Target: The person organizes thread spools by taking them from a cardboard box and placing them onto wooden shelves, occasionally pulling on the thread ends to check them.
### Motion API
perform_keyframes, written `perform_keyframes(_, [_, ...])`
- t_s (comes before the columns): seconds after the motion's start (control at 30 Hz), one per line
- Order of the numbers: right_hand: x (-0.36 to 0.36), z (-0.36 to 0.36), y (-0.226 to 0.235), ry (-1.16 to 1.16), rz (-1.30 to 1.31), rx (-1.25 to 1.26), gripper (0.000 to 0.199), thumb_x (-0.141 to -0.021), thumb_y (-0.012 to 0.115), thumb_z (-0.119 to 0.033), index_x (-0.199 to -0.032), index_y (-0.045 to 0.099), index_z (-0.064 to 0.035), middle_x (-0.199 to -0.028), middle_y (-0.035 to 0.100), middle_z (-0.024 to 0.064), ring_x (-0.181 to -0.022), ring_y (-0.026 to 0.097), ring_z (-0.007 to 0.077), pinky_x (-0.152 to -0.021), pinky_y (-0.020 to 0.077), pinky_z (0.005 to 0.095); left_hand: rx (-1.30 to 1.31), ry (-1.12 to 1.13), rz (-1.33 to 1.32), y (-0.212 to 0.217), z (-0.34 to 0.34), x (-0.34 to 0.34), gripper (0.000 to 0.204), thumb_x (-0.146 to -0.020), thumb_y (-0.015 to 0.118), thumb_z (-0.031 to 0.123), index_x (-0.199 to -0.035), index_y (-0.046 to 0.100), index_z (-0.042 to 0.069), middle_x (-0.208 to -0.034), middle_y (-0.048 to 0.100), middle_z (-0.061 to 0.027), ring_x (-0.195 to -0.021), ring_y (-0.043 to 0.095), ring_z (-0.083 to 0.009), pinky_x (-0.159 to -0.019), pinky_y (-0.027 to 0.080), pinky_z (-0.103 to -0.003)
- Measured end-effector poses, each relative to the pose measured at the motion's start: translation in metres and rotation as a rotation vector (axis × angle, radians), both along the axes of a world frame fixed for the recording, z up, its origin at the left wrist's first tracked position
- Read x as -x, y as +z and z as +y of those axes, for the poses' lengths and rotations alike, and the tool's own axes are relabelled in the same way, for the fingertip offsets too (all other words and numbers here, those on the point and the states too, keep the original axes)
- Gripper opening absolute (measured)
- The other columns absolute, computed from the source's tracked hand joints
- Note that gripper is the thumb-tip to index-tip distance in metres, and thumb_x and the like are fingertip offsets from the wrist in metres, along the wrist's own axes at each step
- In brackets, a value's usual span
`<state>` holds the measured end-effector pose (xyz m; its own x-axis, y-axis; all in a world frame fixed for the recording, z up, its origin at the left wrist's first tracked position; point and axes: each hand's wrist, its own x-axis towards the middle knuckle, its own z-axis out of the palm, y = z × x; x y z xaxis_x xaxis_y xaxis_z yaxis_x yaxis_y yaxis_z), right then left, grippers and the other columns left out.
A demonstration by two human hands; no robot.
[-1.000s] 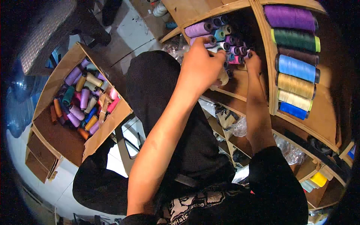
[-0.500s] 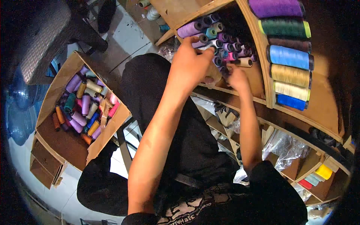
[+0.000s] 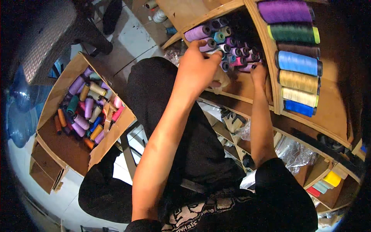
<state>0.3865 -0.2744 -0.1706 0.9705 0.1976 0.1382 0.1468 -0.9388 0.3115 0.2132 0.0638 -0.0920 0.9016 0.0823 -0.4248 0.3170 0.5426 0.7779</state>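
Your left hand (image 3: 199,67) curls over the pile of small thread spools (image 3: 228,46) stacked in the left compartment of the wooden shelf (image 3: 266,91), fingers bent onto a lilac spool (image 3: 197,34); whether they grip it cannot be told. Your right hand (image 3: 258,73) rests lower right, fingertips touching a pink spool (image 3: 247,67). The spools lie end-on, cores facing you, just beyond both hands.

White tile floor (image 3: 133,38), wooden shelving (image 3: 328,112), dim light
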Motion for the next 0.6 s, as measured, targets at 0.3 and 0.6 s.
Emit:
perform_keyframes(0.3, [-0.035,-0.004,-0.019,-0.296,0.145,-0.219,0.034,-0.067,0.066,-0.007,-0.1,0.059,0.0001,-0.069,0.063,0.0157,-0.059,0.063,0.0226,-0.052,0.0477,0.0333,-0.154,0.151,-0.066,-0.021,-0.008,-0.002,0.047,-0.075,0.061,0.021,-0.111,0.048,-0.007,-0.086,0.063,-0.0208,-0.076,0.064,-0.0282,-0.066,0.052,-0.036])
perform_keyframes(0.6, [-0.048,-0.052,-0.009,-0.113,-0.157,0.088,0.027,-0.07,0.063,-0.012,-0.094,0.061,-0.0011,-0.071,0.064,0.0161,-0.065,0.063,0.0259,-0.056,0.0478,0.0355,0.097,-0.001,-0.082,0.006,-0.008,-0.007,0.056,-0.081,0.058,0.015,-0.123,0.032,-0.009,-0.102,0.053,-0.0201,-0.086,0.059,-0.0281,-0.056,0.057,-0.039])
